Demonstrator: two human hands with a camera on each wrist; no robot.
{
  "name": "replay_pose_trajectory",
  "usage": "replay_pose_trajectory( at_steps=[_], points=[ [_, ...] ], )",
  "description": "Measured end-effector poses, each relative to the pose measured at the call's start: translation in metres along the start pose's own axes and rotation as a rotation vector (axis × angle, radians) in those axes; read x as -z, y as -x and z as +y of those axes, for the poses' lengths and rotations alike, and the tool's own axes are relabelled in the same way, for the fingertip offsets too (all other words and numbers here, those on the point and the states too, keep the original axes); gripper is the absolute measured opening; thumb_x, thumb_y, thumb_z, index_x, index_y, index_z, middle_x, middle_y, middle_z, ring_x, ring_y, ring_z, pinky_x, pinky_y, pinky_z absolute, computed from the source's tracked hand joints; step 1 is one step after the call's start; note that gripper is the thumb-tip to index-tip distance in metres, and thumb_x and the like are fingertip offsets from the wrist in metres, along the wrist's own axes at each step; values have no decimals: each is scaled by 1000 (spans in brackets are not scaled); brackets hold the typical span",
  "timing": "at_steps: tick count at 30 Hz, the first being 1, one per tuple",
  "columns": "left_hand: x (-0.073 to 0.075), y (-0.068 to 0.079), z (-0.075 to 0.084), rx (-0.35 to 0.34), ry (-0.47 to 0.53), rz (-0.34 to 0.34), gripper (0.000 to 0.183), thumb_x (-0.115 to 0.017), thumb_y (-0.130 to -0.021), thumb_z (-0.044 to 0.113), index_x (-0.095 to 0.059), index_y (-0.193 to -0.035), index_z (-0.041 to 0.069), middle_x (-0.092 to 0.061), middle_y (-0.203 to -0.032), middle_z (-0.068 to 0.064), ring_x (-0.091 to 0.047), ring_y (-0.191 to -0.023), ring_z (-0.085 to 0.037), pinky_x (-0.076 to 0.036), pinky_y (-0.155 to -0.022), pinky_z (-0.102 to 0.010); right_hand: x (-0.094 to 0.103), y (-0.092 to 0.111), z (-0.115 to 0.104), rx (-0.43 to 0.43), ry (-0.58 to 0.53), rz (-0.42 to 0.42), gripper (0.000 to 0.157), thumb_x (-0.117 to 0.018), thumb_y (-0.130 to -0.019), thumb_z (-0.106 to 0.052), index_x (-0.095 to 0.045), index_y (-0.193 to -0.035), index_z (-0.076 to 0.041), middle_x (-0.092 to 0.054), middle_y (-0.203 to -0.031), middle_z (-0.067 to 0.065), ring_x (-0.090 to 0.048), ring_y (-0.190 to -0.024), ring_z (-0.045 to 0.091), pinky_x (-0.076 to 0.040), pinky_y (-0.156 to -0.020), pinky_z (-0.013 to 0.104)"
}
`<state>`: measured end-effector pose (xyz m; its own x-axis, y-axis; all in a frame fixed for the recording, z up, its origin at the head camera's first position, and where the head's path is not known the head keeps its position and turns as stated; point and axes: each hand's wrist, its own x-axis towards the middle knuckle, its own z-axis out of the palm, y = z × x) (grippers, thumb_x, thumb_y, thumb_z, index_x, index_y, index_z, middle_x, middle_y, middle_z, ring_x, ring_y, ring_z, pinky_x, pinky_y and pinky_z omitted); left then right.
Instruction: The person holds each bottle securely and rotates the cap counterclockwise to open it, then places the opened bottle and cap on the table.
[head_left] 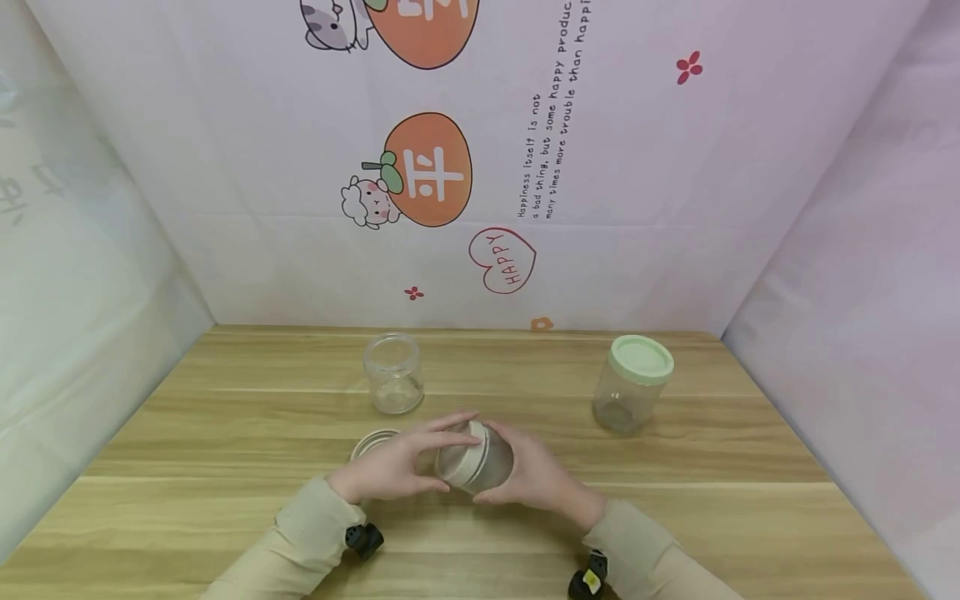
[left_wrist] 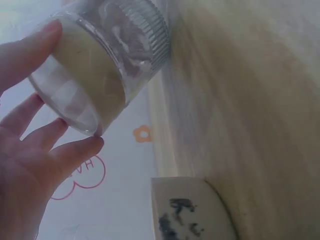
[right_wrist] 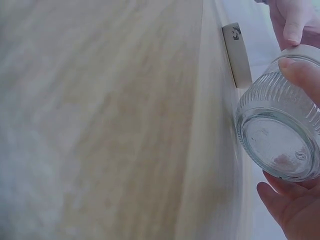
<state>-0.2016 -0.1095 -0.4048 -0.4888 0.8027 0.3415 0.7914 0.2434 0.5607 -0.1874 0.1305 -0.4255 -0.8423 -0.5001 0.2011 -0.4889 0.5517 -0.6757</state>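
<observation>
- A clear ribbed-glass jar (head_left: 497, 465) fitted with a cream, round-rimmed lid (head_left: 471, 454) is held between both hands, above the front-middle part of the wood-grain tabletop (head_left: 480, 542).
- The jar's long axis is tilted off upright: the lid end is pointed up and toward the left hand (head_left: 405, 461), and the glass base is directed down and toward the right hand (head_left: 536, 475).
- The lid rim is pinched by the left hand, thumb on one side and fingertips on the other.
- The glass body is gripped by the right hand, thumb and fingers set on opposite sides. Tightness of the lid cannot be told.
- A loose round cream-rimmed cover (head_left: 371, 442) is noted lying on the tabletop beside the left hand, by which it is partly hidden; dark marks are seen on its side.
- A clear lidless glass jar (head_left: 395, 383) is found standing upright behind that cover.
- A clear jar with a pale green lid (head_left: 633, 383) is placed upright at the right rear, well apart from the hands.
- Beige sleeves (head_left: 300, 533) and small black wrist devices (head_left: 364, 540) are worn on both arms.
- The tabletop is backed by a white printed cloth (head_left: 622, 250).
</observation>
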Motion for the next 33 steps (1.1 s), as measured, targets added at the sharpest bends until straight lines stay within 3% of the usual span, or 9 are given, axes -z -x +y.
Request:
replay_pose_trajectory(
  at_steps=[16, 22, 33],
  points=[
    [3, -1, 3, 107, 39, 22, 64, -79, -75, 14, -52, -133, 18, -40, -146, -14, -44, -129, -30, -45, -101, -42, -1, -2, -2, 1, 4, -6, 92, -88, -61, -33, -45, -136, -1, -60, -123, 10, -58, -105, 22, -50, -83, 34],
    [3, -1, 1, 129, 135, 27, 64, -77, -78, 18, -50, -135, 13, -38, -144, -17, -47, -125, -31, -51, -93, -35, 0, -3, -3, 5, 14, -7, 91, -88, -61, -34, -46, -136, -2, -60, -123, 9, -58, -106, 21, -49, -84, 35],
    [4, -1, 1, 175, 156, 33, 63, -76, -80, 23, -48, -136, 14, -40, -142, -16, -48, -122, -30, -52, -90, -33, -2, -4, -2, 15, 34, -2, 91, -89, -60, -33, -47, -135, -3, -61, -123, 8, -58, -106, 20, -49, -85, 35]
  ],
)
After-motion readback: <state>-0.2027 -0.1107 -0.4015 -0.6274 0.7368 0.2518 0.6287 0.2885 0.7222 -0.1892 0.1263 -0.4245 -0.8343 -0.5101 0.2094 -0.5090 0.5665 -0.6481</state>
